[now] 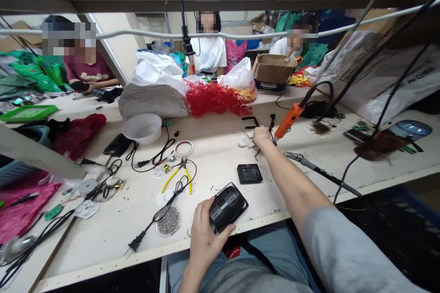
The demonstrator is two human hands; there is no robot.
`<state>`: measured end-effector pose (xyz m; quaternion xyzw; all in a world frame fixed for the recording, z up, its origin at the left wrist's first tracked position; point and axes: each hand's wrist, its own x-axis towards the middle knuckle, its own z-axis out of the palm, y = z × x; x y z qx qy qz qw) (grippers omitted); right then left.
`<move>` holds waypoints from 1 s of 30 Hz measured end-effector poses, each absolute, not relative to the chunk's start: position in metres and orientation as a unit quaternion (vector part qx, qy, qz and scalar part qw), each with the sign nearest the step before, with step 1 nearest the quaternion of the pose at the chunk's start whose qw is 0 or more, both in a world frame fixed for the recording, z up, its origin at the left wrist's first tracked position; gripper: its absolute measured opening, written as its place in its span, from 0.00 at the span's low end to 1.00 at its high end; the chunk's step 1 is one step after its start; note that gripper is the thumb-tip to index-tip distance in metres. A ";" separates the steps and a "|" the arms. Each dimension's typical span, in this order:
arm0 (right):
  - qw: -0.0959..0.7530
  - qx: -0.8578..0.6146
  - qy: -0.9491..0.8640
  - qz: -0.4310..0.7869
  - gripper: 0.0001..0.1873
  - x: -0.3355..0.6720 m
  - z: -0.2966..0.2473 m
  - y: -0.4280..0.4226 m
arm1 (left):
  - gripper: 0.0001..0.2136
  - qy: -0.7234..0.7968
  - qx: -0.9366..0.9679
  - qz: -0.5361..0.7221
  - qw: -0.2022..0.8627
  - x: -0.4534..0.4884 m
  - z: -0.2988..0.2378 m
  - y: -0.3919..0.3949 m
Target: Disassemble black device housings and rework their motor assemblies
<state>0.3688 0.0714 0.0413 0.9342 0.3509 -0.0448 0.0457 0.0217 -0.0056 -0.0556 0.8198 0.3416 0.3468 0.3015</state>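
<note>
Left grip on black housing

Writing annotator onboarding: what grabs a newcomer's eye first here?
Probably the bright red mesh-like heap at the back middle of the bench, then the slanted orange tool beside the right hand. Nearer, the left hand holds a black case at the bench's front edge, with yellow-handled pliers lying farther left.

Workshop: long bench. Pliers, screws left of left fingers. Orange driver, soldering iron near right fingers. People beyond fingers, across bench.
</note>
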 end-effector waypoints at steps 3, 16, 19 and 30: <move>0.066 0.938 0.339 -0.033 0.21 0.377 0.035 0.074 | 0.28 0.344 0.818 0.353 0.296 0.021 -0.057 -0.005; 0.017 0.929 0.369 -0.024 0.17 0.293 0.088 0.038 | 0.29 0.319 0.840 0.346 0.269 0.023 -0.052 -0.010; -0.096 0.858 0.504 -0.031 0.13 0.255 0.091 -0.013 | 0.32 0.320 0.841 0.323 0.292 0.021 -0.048 -0.012; -0.242 0.668 0.690 -0.138 0.16 0.189 0.064 -0.104 | 0.32 0.328 0.811 0.356 0.327 0.019 -0.048 -0.015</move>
